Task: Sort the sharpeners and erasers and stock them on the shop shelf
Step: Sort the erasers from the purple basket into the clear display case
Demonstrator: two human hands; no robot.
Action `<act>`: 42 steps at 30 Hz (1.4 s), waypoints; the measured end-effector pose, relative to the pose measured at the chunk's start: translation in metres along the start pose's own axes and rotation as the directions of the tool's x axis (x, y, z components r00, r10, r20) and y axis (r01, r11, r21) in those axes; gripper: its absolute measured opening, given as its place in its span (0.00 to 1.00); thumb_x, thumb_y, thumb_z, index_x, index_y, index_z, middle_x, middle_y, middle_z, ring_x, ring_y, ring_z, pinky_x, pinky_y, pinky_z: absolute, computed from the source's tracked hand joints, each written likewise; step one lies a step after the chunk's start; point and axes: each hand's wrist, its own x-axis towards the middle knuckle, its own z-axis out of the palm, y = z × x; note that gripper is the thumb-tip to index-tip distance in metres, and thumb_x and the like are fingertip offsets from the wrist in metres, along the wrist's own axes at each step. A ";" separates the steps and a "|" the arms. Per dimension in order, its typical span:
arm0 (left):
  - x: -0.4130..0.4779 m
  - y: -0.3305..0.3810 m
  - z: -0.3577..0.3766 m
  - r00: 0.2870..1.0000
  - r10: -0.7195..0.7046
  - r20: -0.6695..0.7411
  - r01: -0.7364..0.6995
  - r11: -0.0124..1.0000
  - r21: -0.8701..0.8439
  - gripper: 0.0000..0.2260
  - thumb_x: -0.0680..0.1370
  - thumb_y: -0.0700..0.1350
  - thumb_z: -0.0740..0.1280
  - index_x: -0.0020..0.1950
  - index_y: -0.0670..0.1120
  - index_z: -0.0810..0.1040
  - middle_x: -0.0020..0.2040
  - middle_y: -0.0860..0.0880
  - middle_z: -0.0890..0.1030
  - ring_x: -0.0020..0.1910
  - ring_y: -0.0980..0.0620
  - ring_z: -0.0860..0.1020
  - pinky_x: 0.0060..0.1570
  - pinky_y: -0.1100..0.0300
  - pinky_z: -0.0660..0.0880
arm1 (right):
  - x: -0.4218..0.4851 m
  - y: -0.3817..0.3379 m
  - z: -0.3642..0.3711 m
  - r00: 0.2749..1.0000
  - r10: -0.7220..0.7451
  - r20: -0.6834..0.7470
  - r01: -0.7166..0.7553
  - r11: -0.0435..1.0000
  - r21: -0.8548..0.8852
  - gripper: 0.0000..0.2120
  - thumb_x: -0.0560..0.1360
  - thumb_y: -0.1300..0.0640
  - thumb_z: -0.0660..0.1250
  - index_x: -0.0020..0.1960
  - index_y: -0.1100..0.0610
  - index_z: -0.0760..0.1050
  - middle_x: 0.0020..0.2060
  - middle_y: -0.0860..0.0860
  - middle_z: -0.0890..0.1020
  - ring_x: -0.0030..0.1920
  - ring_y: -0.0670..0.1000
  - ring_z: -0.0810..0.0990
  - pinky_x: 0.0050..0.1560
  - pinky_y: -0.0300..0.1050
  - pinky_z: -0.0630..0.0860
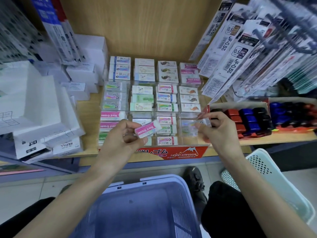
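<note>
1. The left hand (127, 134) is raised over the front-left part of the eraser display tray (171, 152). Its fingers and thumb are curled around a pink eraser (147, 128) with "Hard Eraser" on the sleeve. The eraser is tilted and sits in the air above the tray, not in a slot.
2. The right hand (217, 129) is over the tray's front-right corner. Its fingers are pinched narrowly on a clear plastic piece (204, 121) that's too blurry to name properly.
3. Both forearms come up from below the tray, with a gap between the two hands.
4. The tray's red front sits right at the shelf (89, 109) edge. There's a strip of bare wood left of the tray, and only a thin gap on its right.
5. The tray is clear and divided into compartments, with wrapped erasers stacked in rows. More pink ones are in its front-left slots.
6. Just right of the tray is a red cardboard box (264, 101) packed with red, blue and black sharpeners (250, 121).
7. Left of the tray are piled white boxes (34, 103). Refill packs (228, 54) hang over its back-right corner.
8. Below the tray, off the shelf, there's a blue basket (180, 179). A pale green basket (267, 170) stands to the right of it.
</note>
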 end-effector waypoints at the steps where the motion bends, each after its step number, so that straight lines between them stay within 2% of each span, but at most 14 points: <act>1: 0.000 0.001 0.001 1.000 -0.003 0.003 0.003 1.000 -0.002 0.12 0.71 0.32 0.71 0.44 0.47 0.74 0.41 0.49 0.80 0.33 0.63 0.78 0.37 0.71 0.75 | 0.000 0.001 -0.001 1.000 -0.012 -0.002 0.012 1.000 -0.025 0.11 0.70 0.58 0.74 0.49 0.52 0.75 0.44 0.53 0.82 0.33 0.52 0.80 0.32 0.43 0.75; 3: 0.000 0.002 0.002 1.000 -0.007 0.009 0.007 1.000 0.000 0.11 0.71 0.33 0.71 0.45 0.47 0.74 0.40 0.51 0.81 0.33 0.63 0.78 0.36 0.72 0.74 | 0.000 0.004 -0.002 0.996 -0.092 0.014 0.093 0.983 -0.160 0.10 0.71 0.58 0.74 0.49 0.53 0.76 0.44 0.53 0.81 0.34 0.52 0.80 0.37 0.41 0.76; 5: -0.001 0.003 0.003 1.000 -0.006 0.020 0.006 1.000 0.011 0.11 0.71 0.33 0.71 0.45 0.47 0.74 0.40 0.52 0.81 0.34 0.63 0.78 0.36 0.73 0.74 | -0.003 0.005 0.002 0.977 -0.208 0.053 0.213 0.907 -0.364 0.08 0.72 0.59 0.72 0.51 0.55 0.78 0.47 0.51 0.78 0.36 0.44 0.75 0.40 0.26 0.69; 7: -0.002 0.003 0.002 1.000 -0.006 0.026 0.006 1.000 0.014 0.12 0.71 0.32 0.71 0.45 0.47 0.74 0.39 0.53 0.81 0.33 0.63 0.78 0.35 0.72 0.73 | -0.005 0.006 0.006 0.966 -0.228 0.119 0.257 0.851 -0.458 0.11 0.74 0.61 0.70 0.56 0.58 0.78 0.53 0.51 0.74 0.43 0.42 0.75 0.44 0.23 0.64; 10: -0.003 0.000 -0.003 0.999 -0.016 0.045 0.014 0.999 0.028 0.12 0.71 0.33 0.72 0.45 0.49 0.76 0.40 0.53 0.82 0.36 0.62 0.79 0.38 0.70 0.75 | -0.002 0.006 0.006 0.963 -0.149 0.223 0.247 0.816 -0.523 0.14 0.75 0.64 0.66 0.61 0.60 0.76 0.61 0.54 0.72 0.59 0.53 0.75 0.56 0.33 0.65; 15: -0.008 -0.004 -0.012 0.997 -0.024 0.070 0.020 0.998 0.055 0.12 0.70 0.35 0.74 0.46 0.49 0.77 0.41 0.55 0.83 0.36 0.60 0.79 0.39 0.70 0.75 | 0.001 0.005 0.003 0.914 -0.166 0.371 0.374 0.700 -0.608 0.15 0.74 0.56 0.70 0.58 0.60 0.78 0.54 0.54 0.78 0.54 0.53 0.77 0.51 0.37 0.67; 21: -0.016 -0.003 -0.014 0.995 -0.022 0.099 0.012 0.996 0.094 0.11 0.70 0.36 0.74 0.47 0.49 0.78 0.44 0.55 0.84 0.36 0.59 0.78 0.39 0.71 0.74 | 0.005 0.002 0.000 0.886 -0.205 0.415 0.452 0.580 -0.678 0.11 0.73 0.54 0.70 0.55 0.54 0.81 0.51 0.53 0.81 0.61 0.52 0.69 0.60 0.45 0.65; 26: -0.017 -0.004 -0.017 0.995 -0.027 0.098 0.015 0.993 0.116 0.12 0.70 0.37 0.74 0.47 0.50 0.77 0.45 0.57 0.83 0.38 0.57 0.79 0.38 0.71 0.74 | 0.003 0.008 0.005 0.893 -0.205 0.401 0.450 0.469 -0.760 0.07 0.75 0.50 0.67 0.50 0.48 0.82 0.46 0.47 0.80 0.61 0.49 0.67 0.54 0.45 0.55; 29: -0.019 -0.004 -0.017 0.994 -0.021 0.103 0.008 0.993 0.121 0.11 0.70 0.37 0.74 0.47 0.50 0.77 0.45 0.57 0.83 0.40 0.56 0.80 0.39 0.70 0.75 | 0.006 0.012 0.003 0.863 -0.190 0.467 0.503 0.396 -0.768 0.10 0.78 0.51 0.62 0.54 0.47 0.81 0.54 0.46 0.81 0.62 0.49 0.65 0.53 0.45 0.54; 31: -0.019 -0.005 -0.018 0.994 -0.016 0.108 0.002 0.992 0.125 0.11 0.70 0.37 0.73 0.48 0.50 0.77 0.45 0.57 0.83 0.40 0.55 0.80 0.40 0.70 0.75 | 0.010 0.012 -0.003 0.831 -0.181 0.526 0.548 0.427 -0.719 0.12 0.79 0.53 0.60 0.58 0.48 0.79 0.60 0.47 0.78 0.65 0.49 0.63 0.58 0.44 0.53; 33: -0.017 -0.005 -0.022 0.995 -0.004 0.103 -0.009 0.992 0.127 0.11 0.70 0.37 0.74 0.47 0.50 0.78 0.46 0.56 0.84 0.40 0.54 0.80 0.42 0.66 0.75 | 0.012 0.005 -0.015 0.824 -0.181 0.537 0.527 0.591 -0.611 0.15 0.79 0.57 0.60 0.64 0.51 0.75 0.63 0.47 0.75 0.67 0.47 0.64 0.64 0.41 0.58; 36: -0.012 0.000 -0.035 0.996 0.052 0.066 -0.058 0.994 0.094 0.12 0.69 0.35 0.73 0.45 0.50 0.78 0.44 0.56 0.84 0.37 0.58 0.79 0.41 0.65 0.76 | 0.009 -0.014 -0.032 0.890 -0.242 0.386 0.399 0.823 -0.404 0.15 0.79 0.60 0.61 0.64 0.51 0.74 0.56 0.42 0.78 0.58 0.42 0.74 0.56 0.36 0.69; 38: -0.007 0.005 -0.050 0.996 0.089 0.014 -0.090 0.992 0.088 0.12 0.68 0.36 0.73 0.45 0.52 0.78 0.42 0.56 0.84 0.38 0.58 0.79 0.43 0.64 0.75 | -0.003 -0.026 -0.025 0.917 -0.267 0.296 0.337 0.916 -0.217 0.12 0.78 0.61 0.62 0.58 0.50 0.77 0.50 0.41 0.81 0.46 0.40 0.79 0.44 0.33 0.74; 42: 0.001 0.003 -0.080 0.992 0.127 -0.020 -0.118 0.961 0.251 0.12 0.67 0.43 0.74 0.47 0.55 0.80 0.43 0.53 0.82 0.44 0.53 0.77 0.42 0.61 0.69 | -0.041 -0.052 0.032 0.855 -0.287 0.431 0.304 0.952 0.031 0.10 0.78 0.61 0.63 0.56 0.49 0.77 0.51 0.41 0.80 0.43 0.40 0.77 0.40 0.31 0.73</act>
